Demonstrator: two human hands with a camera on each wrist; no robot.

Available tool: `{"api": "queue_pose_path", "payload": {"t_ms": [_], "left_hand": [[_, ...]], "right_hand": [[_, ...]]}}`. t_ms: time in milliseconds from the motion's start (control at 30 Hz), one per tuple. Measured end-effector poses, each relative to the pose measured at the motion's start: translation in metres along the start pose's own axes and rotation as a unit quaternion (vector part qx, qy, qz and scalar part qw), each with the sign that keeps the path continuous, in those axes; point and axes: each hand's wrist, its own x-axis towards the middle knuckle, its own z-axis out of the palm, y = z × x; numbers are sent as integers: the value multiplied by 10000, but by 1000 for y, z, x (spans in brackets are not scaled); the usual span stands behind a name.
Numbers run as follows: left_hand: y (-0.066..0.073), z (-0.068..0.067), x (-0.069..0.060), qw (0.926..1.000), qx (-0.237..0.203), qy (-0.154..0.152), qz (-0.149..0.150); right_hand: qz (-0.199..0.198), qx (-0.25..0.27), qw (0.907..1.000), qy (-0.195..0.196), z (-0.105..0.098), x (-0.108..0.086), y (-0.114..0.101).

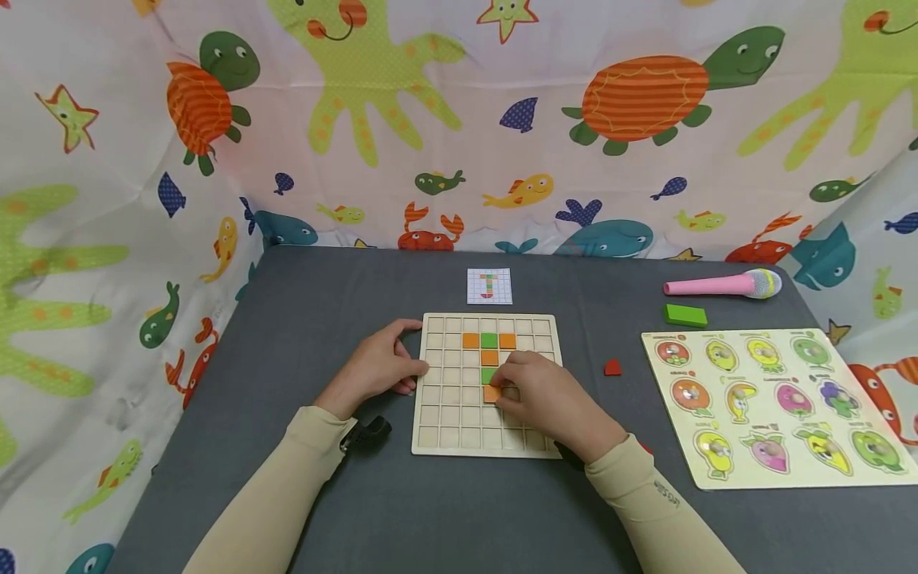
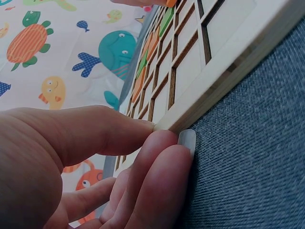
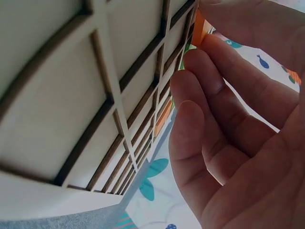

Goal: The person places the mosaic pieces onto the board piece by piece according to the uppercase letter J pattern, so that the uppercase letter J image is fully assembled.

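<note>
The right hand [image 1: 547, 400], the nearer, pinches a square orange tile [image 1: 491, 394] at its nine o'clock; a square green tile [image 1: 489, 375] lies at twelve from that tile. The left hand [image 1: 376, 363] grips the pale wooden grid board [image 1: 450, 416] at its nine-o'clock edge. Dark-walled square cells cover the board. Beyond, at twelve, lies a white gridded card [image 1: 476, 287]; at three, a roughly triangular red piece [image 1: 612, 367].

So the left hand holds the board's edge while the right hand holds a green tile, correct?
The colour is wrong: the tile in the right hand is orange, as the right wrist view shows. The left hand does hold the board's edge.
</note>
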Motion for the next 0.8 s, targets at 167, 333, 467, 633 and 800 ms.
{"api": "queue_pose_path", "payload": {"t_ms": [167, 333, 467, 633, 800], "left_hand": [[0, 0, 0, 10000, 1, -6, -31], [-1, -1, 0, 10000, 15, -14, -41], [-1, -1, 0, 10000, 42, 1, -73], [-1, 0, 1, 10000, 17, -35, -56], [0, 0, 1, 10000, -25, -43, -15]], "right_hand": [[-4, -1, 10000, 41, 2, -1, -1], [-69, -18, 9999, 112, 3, 0, -2], [-94, -34, 9999, 108, 4, 0, -2], [-42, -73, 9999, 97, 3, -1, -3], [-14, -107, 9999, 41, 1, -1, -3]]}}
